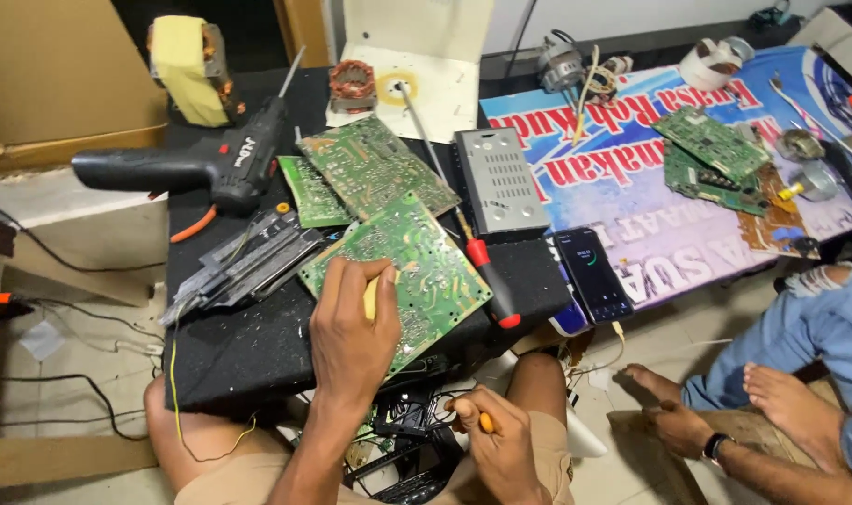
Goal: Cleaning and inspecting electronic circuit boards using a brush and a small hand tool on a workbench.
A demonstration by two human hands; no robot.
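Both hands work low in the scene: the right hand (pixel 501 449) is closed around a small orange-tipped tool (pixel 485 423) near the lap, while the left hand (pixel 353 327) rests curled on the near edge of a green printed circuit board (pixel 417 266), pinching a small yellow piece (pixel 371 297). That board lies on the black counter (pixel 248 346). Just right lies a red-handled screwdriver (pixel 487 266), then a black smartphone (pixel 594 273). Farther left sits a black glue gun (pixel 192 166); a grey perforated metal box (pixel 499 180) sits farther right.
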